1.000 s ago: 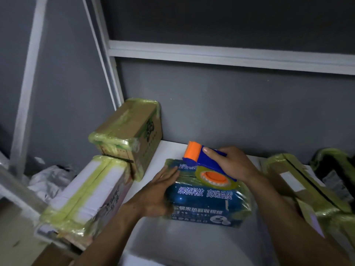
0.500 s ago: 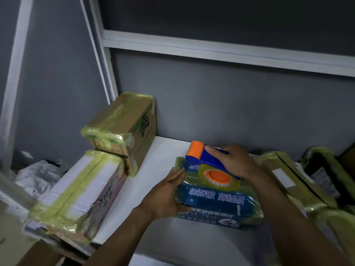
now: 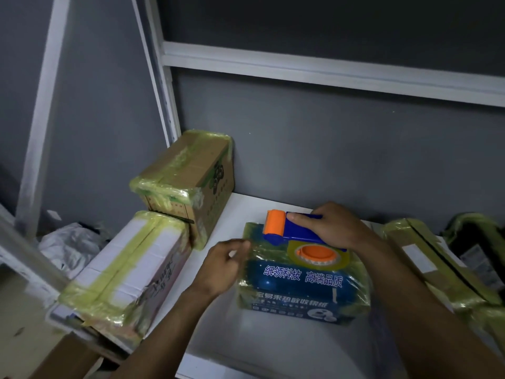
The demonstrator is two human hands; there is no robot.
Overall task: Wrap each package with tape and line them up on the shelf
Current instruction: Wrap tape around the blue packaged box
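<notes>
Head-worn camera looks forward and down, close over the white shelf (image 3: 248,212)

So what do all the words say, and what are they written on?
"纸领科技 高端品质": white letters on the blue package.
Line under it: blurred by tape, unreadable.
Print on the white box side: too blurred.
Dark print on the brown carton: unreadable.
Label on the black package, far right: too small.
Tape dispenser: no words.

From where I stand, a crumpled white plastic bag (image 3: 68,243) lies low at nine o'clock against the grey wall (image 3: 328,149). A flat brown surface (image 3: 65,358) shows at seven o'clock.
</notes>
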